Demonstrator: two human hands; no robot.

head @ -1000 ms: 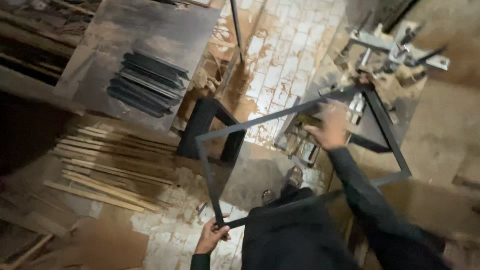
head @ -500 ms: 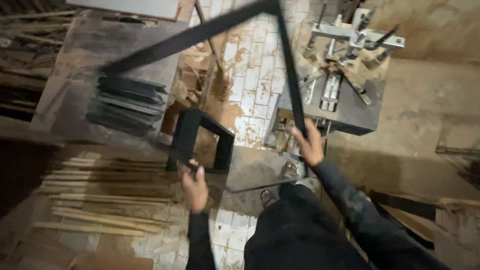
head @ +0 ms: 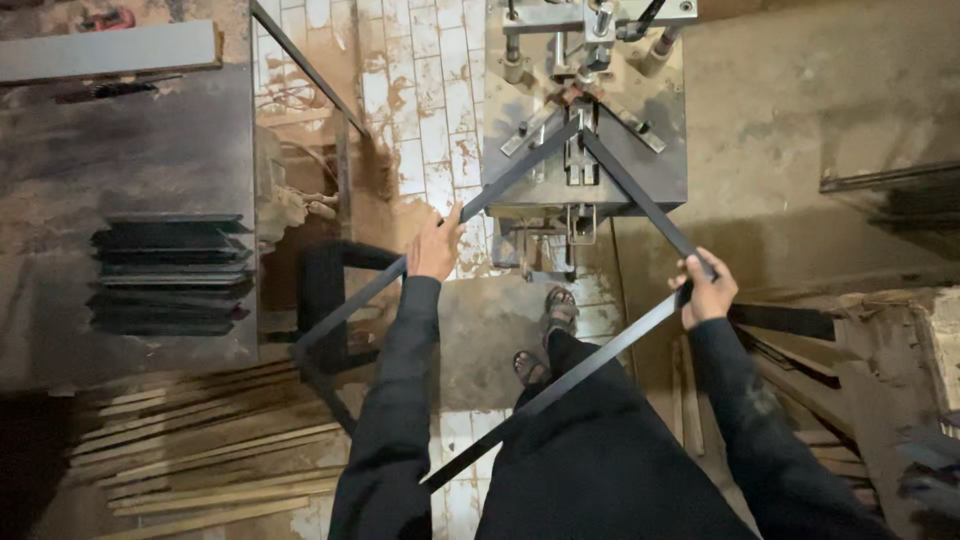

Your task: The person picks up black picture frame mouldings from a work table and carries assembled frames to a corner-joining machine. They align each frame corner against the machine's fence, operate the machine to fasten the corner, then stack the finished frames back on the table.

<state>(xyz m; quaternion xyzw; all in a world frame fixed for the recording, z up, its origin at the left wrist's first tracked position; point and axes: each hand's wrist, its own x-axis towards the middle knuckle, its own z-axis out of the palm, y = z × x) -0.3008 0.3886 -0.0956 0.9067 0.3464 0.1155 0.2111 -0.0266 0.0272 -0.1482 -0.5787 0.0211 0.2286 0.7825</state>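
I hold a large dark rectangular frame made of thin bars, tilted like a diamond. Its far corner rests on the metal corner-joining machine ahead of me. My left hand grips the left bar, and my right hand is closed on the right corner of the frame. The near bar crosses over my dark clothing. My sandalled feet stand on the tiled floor below the frame.
A grey worktable on the left carries a stack of dark flat pieces. A small black stool stands beside it. Wooden strips lie on the floor at lower left. Dark bars and boards sit at right.
The frame has swung round from in front of me, so its corner now sits on the machine. Both hands have shifted along the bars, and my view has turned toward the machine.
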